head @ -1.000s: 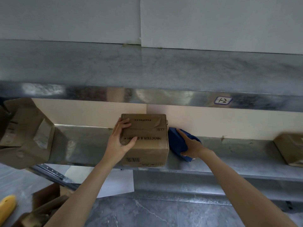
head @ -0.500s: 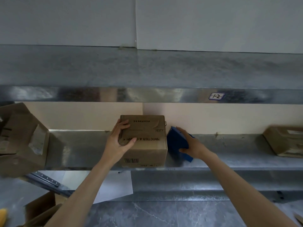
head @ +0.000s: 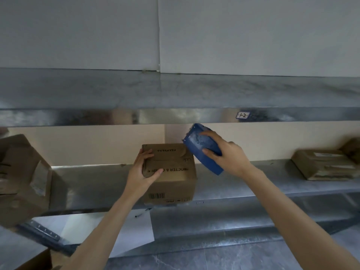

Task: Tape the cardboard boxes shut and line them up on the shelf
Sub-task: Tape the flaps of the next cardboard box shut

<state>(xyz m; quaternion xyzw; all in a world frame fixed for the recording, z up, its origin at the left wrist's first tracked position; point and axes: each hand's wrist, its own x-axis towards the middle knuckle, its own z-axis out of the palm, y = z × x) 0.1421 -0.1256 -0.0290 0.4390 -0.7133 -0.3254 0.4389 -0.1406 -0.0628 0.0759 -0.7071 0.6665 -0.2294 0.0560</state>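
Note:
A small brown cardboard box [head: 173, 172] with upside-down print stands on the metal shelf [head: 243, 190], near its front edge. My left hand [head: 141, 170] grips the box's top left corner, thumb across the top. My right hand [head: 228, 156] holds a blue tape dispenser [head: 202, 149] in the air, tilted, just above the box's upper right corner. I cannot tell whether the dispenser touches the box.
A bigger, worn cardboard box [head: 21, 178] sits at the shelf's left end. A flat taped box [head: 325, 164] lies at the right end. An upper metal shelf [head: 175, 115] hangs close above. White paper [head: 124, 230] and a pen lie on a lower level.
My right hand has lifted the blue tape dispenser from the shelf beside the box up to the box's upper right corner. My left hand has stayed on the box.

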